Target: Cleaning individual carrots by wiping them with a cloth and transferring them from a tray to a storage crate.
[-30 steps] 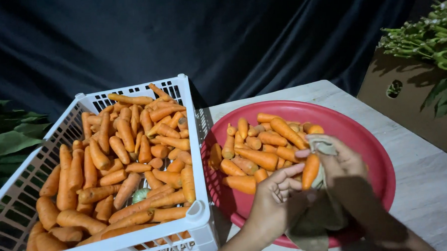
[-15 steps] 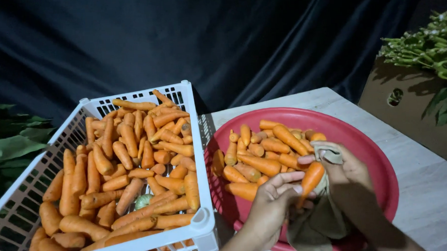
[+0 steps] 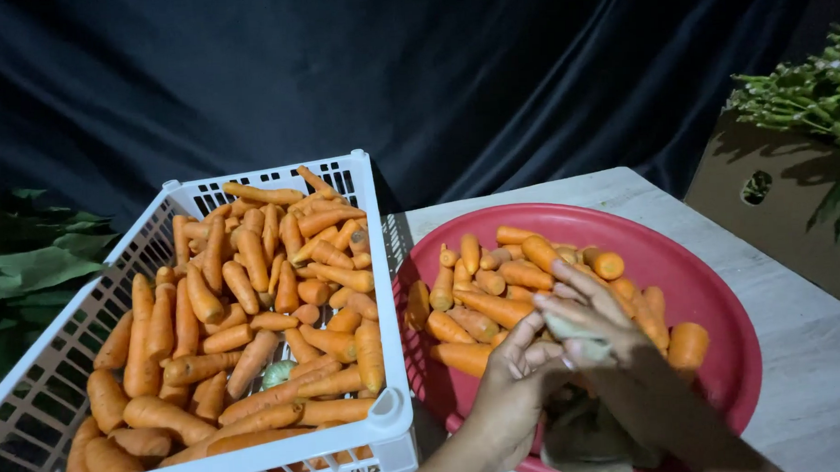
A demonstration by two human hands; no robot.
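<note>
Both hands meet over a red basin (image 3: 720, 300) of carrots (image 3: 488, 308) — left hand (image 3: 509, 396) cupped, right hand (image 3: 595, 328) grasping a pale cloth (image 3: 572, 331); wiping seems underway — white crate (image 3: 380, 423) to their left.

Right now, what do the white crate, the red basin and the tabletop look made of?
White crate: looks like moulded plastic, with a slotted lattice wall and smooth matte rim. Red basin: probably plastic too, one piece, with a slight sheen. Tabletop: pale with faint veining, so stone or a printed laminate; I cannot tell which.
</note>
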